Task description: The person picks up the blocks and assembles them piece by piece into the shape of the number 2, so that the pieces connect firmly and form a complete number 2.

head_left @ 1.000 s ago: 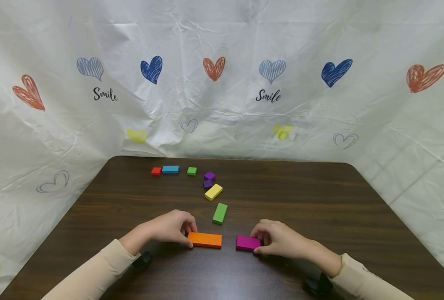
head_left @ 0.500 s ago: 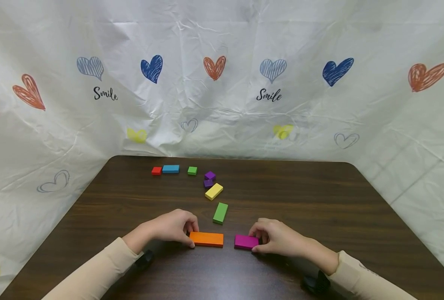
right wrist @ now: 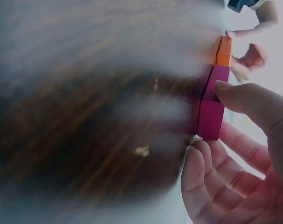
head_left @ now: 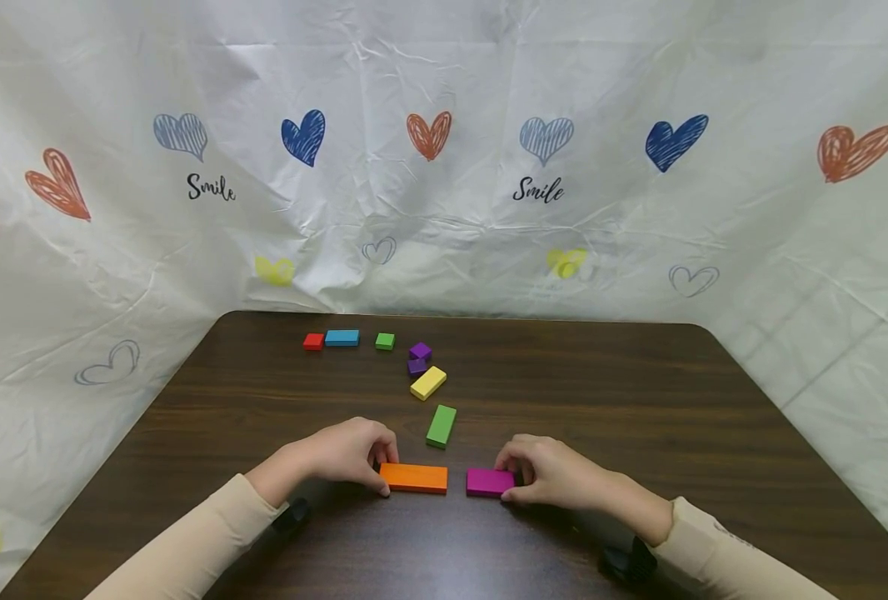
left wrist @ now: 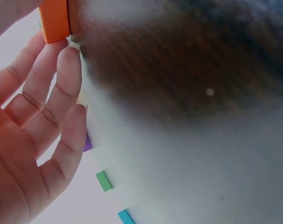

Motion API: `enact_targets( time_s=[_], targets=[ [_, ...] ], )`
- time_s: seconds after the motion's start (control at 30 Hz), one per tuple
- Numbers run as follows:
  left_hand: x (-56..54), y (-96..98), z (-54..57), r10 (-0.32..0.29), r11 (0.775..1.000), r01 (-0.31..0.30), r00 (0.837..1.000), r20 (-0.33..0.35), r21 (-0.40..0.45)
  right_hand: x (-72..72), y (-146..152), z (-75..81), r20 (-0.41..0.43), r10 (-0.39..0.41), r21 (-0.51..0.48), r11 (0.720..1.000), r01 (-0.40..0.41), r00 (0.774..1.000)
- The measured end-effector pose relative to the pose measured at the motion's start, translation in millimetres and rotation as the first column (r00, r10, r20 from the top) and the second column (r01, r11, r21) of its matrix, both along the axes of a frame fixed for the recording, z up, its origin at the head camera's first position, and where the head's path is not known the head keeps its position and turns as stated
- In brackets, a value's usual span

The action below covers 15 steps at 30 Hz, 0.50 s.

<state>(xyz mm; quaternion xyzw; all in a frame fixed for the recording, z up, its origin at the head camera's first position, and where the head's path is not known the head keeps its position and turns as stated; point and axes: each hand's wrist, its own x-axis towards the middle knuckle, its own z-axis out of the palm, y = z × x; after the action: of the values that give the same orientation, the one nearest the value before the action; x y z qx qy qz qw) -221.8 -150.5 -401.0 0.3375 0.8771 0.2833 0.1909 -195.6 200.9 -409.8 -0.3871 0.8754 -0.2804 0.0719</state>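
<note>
An orange block [head_left: 414, 478] lies flat on the dark table, and my left hand [head_left: 346, 452] pinches its left end between thumb and fingers. To its right, across a small gap, lies a magenta block [head_left: 487, 482]. My right hand [head_left: 556, 473] grips that one by its right end. In the right wrist view the thumb presses one long side of the magenta block [right wrist: 212, 116], with the fingers at its far side. The left wrist view catches just one end of the orange block [left wrist: 55, 21] by the fingertips.
Beyond the hands lie a green block [head_left: 441, 427], a yellow block [head_left: 428, 383] and two purple blocks [head_left: 418, 360]. Farther back sit a small green block [head_left: 385, 342], a blue block [head_left: 342, 338] and a red block [head_left: 313, 342]. A white printed curtain [head_left: 459, 208] hangs behind the table.
My right hand has slid the magenta block left, and my left hand has shifted the orange block slightly right. The gap between the two blocks has narrowed.
</note>
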Motion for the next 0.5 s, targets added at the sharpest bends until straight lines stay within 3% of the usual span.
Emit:
enact_targets(
  time_s=[0.5],
  targets=[
    [-1.3, 1.1, 0.1, -0.015, 1.000, 0.014, 1.000, -0.018, -0.014, -1.2, -3.7, 1.9, 0.026, -0.003, 0.018, 1.000, 0.002, 1.000]
  ],
)
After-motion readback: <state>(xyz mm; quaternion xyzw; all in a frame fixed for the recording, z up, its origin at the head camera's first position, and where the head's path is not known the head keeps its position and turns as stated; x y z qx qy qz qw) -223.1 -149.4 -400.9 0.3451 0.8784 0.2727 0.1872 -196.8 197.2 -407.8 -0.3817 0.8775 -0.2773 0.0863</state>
